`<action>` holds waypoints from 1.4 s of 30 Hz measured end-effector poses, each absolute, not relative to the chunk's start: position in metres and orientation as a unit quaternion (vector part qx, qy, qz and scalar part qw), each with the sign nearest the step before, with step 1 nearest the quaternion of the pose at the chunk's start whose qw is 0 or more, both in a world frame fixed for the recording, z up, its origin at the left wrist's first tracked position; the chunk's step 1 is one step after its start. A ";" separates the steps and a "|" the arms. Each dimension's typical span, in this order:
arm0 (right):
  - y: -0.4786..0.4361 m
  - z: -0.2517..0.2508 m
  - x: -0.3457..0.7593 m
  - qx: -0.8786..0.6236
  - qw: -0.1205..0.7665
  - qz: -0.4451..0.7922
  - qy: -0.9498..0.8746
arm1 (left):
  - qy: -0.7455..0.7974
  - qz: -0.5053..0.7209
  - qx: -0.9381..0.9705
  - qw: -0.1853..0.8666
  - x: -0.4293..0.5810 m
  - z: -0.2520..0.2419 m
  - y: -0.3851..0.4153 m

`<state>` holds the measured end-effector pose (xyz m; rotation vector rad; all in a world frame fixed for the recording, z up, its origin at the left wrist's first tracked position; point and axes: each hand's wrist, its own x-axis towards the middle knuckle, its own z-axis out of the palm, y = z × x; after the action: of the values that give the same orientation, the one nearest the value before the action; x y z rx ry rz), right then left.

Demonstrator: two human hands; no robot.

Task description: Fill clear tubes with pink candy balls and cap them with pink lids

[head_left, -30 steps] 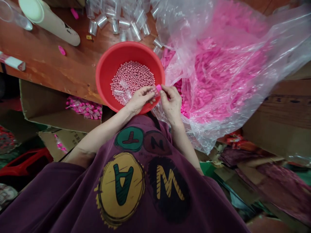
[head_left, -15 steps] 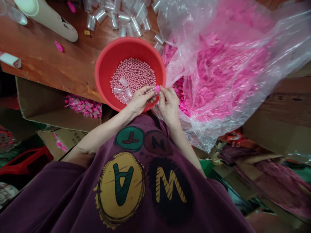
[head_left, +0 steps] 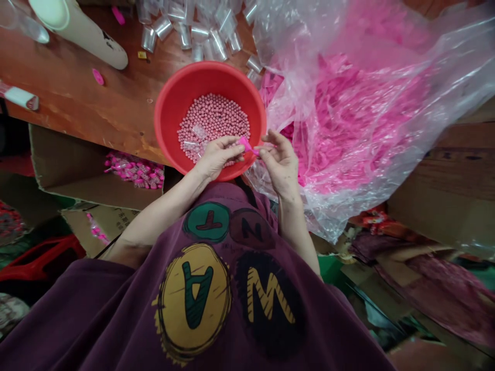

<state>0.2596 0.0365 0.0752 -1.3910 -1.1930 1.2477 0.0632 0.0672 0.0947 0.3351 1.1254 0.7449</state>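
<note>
Over the near rim of the red bowl (head_left: 164,98), my left hand (head_left: 218,156) is closed around a small container, mostly hidden by the fingers, with a bright pink cap (head_left: 244,142) at its end. My right hand (head_left: 281,164) pinches the narrow pink tip that sticks out from that cap, its other fingers loosely curled. Pink beads (head_left: 216,111) cover the bottom of the bowl. A few small clear cups (head_left: 191,145) lie on the beads, left of my left hand.
Several clear cups (head_left: 185,36) lie on the wooden table (head_left: 127,108) beyond the bowl. A large clear plastic bag (head_left: 348,129) of pink pieces spreads to the right. At left, below the table edge, an open cardboard box (head_left: 65,159) holds pink-capped bead containers (head_left: 135,170).
My right hand has shifted slightly right and turned, its fingers opening out more. The pink cap is now tilted, with a narrow tip showing between the hands. The view has shifted a little.
</note>
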 end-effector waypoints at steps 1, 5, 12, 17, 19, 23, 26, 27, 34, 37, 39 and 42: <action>0.037 0.068 0.258 -0.575 0.470 0.500 -0.446 | 0.519 0.340 0.161 0.767 0.062 0.093 0.066; 0.038 0.059 0.245 -0.624 0.466 0.447 -0.441 | 0.516 0.328 0.215 0.762 0.060 0.091 0.063; 0.026 0.089 0.226 -0.564 0.230 0.373 -0.700 | 0.552 0.341 0.152 0.746 0.061 0.089 0.056; 0.023 0.072 0.214 -0.597 0.176 0.338 -0.706 | 0.533 0.367 0.112 0.754 0.065 0.090 0.054; 0.025 0.064 0.212 -0.598 0.185 0.322 -0.710 | 0.523 0.378 0.110 0.756 0.065 0.089 0.055; 0.031 0.056 0.211 -0.584 0.195 0.303 -0.727 | 0.527 0.386 0.102 0.751 0.061 0.088 0.057; 0.034 0.054 0.207 -0.576 0.185 0.307 -0.734 | 0.542 0.377 0.099 0.744 0.060 0.087 0.057; 0.035 0.054 0.204 -0.575 0.179 0.311 -0.735 | 0.547 0.370 0.101 0.744 0.060 0.086 0.057; 0.038 0.051 0.199 -0.556 0.128 0.409 -0.712 | 0.671 0.400 0.231 0.580 0.013 0.067 0.063; 0.051 0.045 0.211 -0.613 0.094 0.388 -0.682 | 0.755 0.479 0.307 0.325 -0.055 0.046 0.078; 0.062 0.040 0.212 -0.622 0.038 0.363 -0.693 | 0.779 0.468 0.317 0.272 -0.102 0.027 0.090; 0.077 0.030 0.197 -0.573 -0.064 0.345 -0.741 | 0.830 0.430 0.233 0.267 -0.151 -0.005 0.109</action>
<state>0.1973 0.0766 0.0297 -1.8783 -2.4260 1.1288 -0.1510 0.1090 -0.0052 0.6292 2.2411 1.1593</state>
